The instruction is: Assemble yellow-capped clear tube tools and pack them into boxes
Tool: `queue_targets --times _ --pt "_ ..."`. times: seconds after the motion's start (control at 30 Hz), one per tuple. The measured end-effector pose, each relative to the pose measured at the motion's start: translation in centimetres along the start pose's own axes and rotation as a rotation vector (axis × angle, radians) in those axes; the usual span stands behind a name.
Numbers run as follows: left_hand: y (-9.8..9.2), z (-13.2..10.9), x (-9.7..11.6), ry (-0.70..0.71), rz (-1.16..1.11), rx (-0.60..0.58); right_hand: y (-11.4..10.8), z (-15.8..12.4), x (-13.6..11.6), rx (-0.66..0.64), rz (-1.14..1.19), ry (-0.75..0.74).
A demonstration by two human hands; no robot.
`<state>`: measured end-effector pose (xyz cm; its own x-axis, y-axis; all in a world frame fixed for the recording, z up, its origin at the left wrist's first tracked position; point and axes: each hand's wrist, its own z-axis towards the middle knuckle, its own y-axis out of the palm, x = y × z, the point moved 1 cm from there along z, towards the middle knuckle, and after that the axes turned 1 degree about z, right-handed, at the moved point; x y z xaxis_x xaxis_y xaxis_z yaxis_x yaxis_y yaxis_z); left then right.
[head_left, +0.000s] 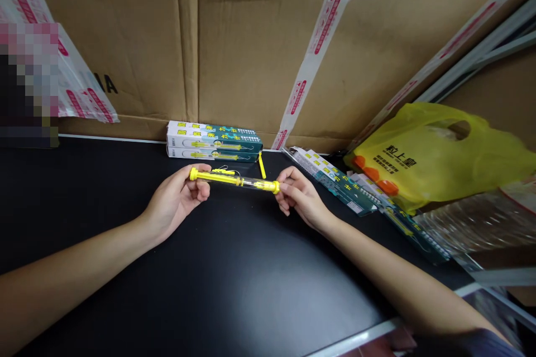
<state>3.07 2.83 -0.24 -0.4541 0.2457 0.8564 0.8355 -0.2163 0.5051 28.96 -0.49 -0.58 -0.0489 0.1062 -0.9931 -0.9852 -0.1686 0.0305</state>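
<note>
A clear tubular spring scale [245, 181] with yellow end caps and yellow inner parts is held level above the black table. My left hand [173, 198] is closed on its left cap, the thumb and fingers gripping the end. At the other end, the fingertips of my right hand [305, 198] pinch the right cap. Just behind the tube lie a small yellow piece with a wire hook [226, 169] and a thin yellow stick-like part [262, 166]. Whether that hook is joined to the yellow piece I cannot tell.
Two stacked printed boxes [213, 142] stand against a taped cardboard carton [251, 39]. To the right, more flat boxes [335, 178] lie at a slant beside a yellow plastic bag [444, 162] and stacked clear plastic items [464, 228]. Metal edging [355, 340] borders the black tabletop [201, 290].
</note>
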Motion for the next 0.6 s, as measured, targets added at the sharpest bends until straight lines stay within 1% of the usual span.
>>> queue_targets --times 0.2,0.3,0.5,0.6 --pt "-0.2 -0.1 -0.2 0.069 0.059 -0.064 0.0 -0.2 -0.3 -0.041 -0.046 -0.078" --pt "-0.2 -0.1 -0.3 0.075 0.045 -0.045 0.2 -0.5 -0.6 -0.058 -0.087 -0.111" --pt "-0.3 0.1 -0.2 0.047 -0.011 -0.005 0.6 -1.4 -1.4 -0.054 -0.248 -0.269" --pt "-0.3 0.0 -0.2 0.056 -0.018 -0.001 0.5 -1.5 -1.6 -0.079 -0.266 -0.313"
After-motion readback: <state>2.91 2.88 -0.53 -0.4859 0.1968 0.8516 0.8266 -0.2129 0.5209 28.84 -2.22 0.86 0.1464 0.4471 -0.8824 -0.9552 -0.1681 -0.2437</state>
